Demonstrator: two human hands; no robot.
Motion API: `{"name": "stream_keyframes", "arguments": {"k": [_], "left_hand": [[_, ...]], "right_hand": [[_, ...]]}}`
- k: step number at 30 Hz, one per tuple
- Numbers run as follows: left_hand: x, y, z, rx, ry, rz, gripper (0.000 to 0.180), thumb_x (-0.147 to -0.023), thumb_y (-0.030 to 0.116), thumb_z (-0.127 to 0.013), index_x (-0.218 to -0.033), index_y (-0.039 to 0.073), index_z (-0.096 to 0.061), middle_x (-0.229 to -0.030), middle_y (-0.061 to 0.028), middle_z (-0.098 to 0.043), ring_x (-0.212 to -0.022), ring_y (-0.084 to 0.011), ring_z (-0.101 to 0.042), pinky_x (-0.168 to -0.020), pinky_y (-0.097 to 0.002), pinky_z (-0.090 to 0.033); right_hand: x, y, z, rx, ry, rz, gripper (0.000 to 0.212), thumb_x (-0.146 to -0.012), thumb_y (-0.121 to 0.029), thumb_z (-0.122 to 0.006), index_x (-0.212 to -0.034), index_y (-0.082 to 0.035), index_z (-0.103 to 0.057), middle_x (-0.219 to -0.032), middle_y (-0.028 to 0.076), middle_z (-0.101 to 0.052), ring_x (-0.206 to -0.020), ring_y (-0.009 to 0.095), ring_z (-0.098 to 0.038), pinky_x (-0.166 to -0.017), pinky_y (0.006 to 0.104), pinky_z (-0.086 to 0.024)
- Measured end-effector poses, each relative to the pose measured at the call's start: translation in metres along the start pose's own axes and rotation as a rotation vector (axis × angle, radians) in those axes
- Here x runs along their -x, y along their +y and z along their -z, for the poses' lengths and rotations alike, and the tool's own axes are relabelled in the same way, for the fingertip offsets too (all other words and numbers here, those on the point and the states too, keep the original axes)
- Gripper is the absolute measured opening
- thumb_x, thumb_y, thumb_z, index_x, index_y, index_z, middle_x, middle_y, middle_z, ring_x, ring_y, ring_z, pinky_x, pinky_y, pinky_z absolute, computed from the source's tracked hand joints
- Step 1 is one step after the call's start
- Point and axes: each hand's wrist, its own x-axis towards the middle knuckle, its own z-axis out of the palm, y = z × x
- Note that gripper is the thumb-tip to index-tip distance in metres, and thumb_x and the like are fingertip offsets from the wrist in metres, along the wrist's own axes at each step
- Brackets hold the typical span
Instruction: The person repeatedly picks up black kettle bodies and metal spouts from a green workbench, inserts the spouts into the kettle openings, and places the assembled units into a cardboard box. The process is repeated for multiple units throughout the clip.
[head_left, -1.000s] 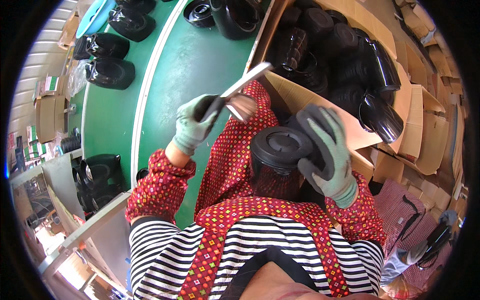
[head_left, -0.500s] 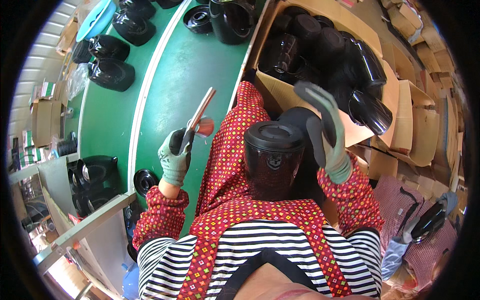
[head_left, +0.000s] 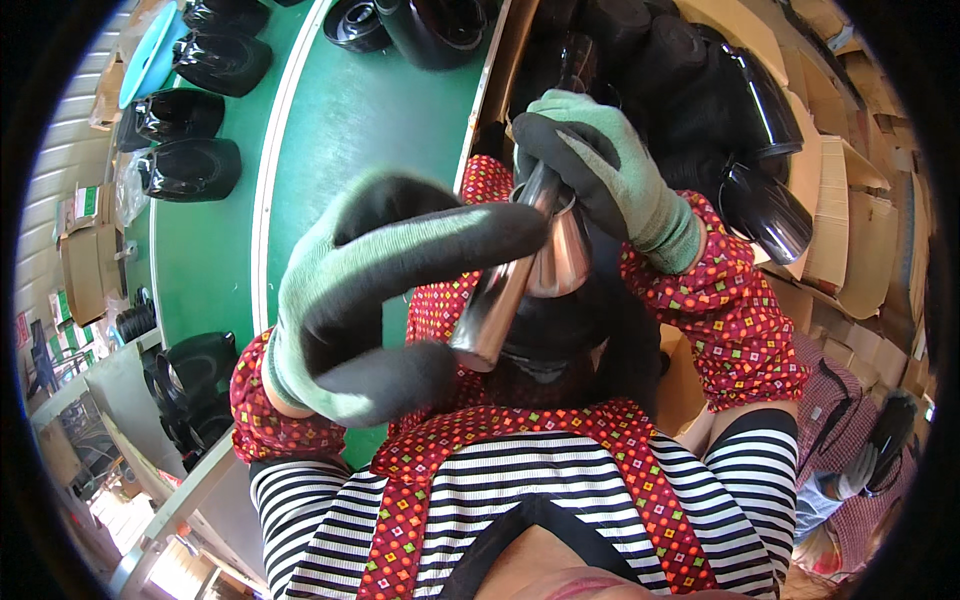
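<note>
Green desk (head_left: 380, 120) alongside, my right hand (head_left: 622, 178) gripped a shiny metal piece (head_left: 497, 308); my left hand (head_left: 325, 285) curved, fingers parted, beside it, contact unclear.

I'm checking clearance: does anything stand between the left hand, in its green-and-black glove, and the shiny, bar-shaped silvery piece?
Nothing visible stands between the left hand and the silvery piece; whether they touch is unclear. The right hand, similarly gloved, holds the piece's upper end.
</note>
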Motion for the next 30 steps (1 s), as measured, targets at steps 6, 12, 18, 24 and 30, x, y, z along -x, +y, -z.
{"name": "stream_keyframes", "arguments": {"k": [6,12,18,24,30], "left_hand": [[-0.036,-0.054,-0.03,0.008,-0.092,-0.464,0.059,-0.105,0.052,-0.057,-0.108,-0.003,-0.077,-0.117,-0.0293,-0.07,-0.115,-0.0475,-0.066,-0.102,-0.0617,-0.05],[-0.018,-0.058,-0.03,0.336,-0.174,-0.207,0.032,-0.097,0.021,-0.064,-0.116,-0.003,-0.074,-0.119,-0.0237,-0.071,-0.121,-0.0475,-0.065,-0.11,-0.0608,-0.044],[-0.004,-0.073,-0.048,0.462,-0.1,-0.214,0.03,-0.093,0.014,-0.071,-0.119,-0.002,-0.074,-0.124,-0.0228,-0.07,-0.126,-0.0478,-0.062,-0.114,-0.0594,-0.042],[-0.028,-0.02,-0.071,0.219,-0.131,-0.053,0.03,-0.094,0.011,-0.065,-0.118,-0.006,-0.073,-0.123,-0.0273,-0.069,-0.122,-0.0495,-0.063,-0.109,-0.0619,-0.046],[-0.026,-0.028,-0.065,0.149,-0.17,-0.148,0.04,-0.08,0.025,-0.075,-0.113,0.004,-0.074,-0.117,-0.0151,-0.07,-0.115,-0.0403,-0.066,-0.104,-0.055,-0.049]], "right_hand": [[0.026,0.01,-0.045,-0.594,0.06,-0.331,0.028,-0.104,-0.027,-0.062,-0.108,0.0,-0.072,-0.093,0.009,-0.067,-0.086,0.021,-0.065,-0.08,0.035,-0.052],[0.055,-0.001,-0.039,-0.253,-0.043,-0.355,0.024,-0.102,-0.019,-0.063,-0.114,0.001,-0.071,-0.104,0.015,-0.07,-0.098,0.034,-0.065,-0.092,0.0442,-0.051],[0.067,-0.014,-0.035,-0.036,-0.023,-0.307,0.025,-0.104,-0.016,-0.06,-0.121,-0.001,-0.07,-0.116,0.018,-0.069,-0.114,0.038,-0.064,-0.113,0.0499,-0.044],[0.111,0.032,-0.068,-0.21,-0.169,-0.282,0.036,-0.106,-0.016,-0.058,-0.139,-0.004,-0.06,-0.139,0.019,-0.061,-0.135,0.038,-0.056,-0.122,0.0492,-0.038],[0.072,0.009,-0.05,-0.294,-0.119,-0.228,0.029,-0.104,-0.016,-0.058,-0.127,0.0,-0.062,-0.129,0.019,-0.064,-0.131,0.038,-0.057,-0.122,0.0566,-0.034]]}}
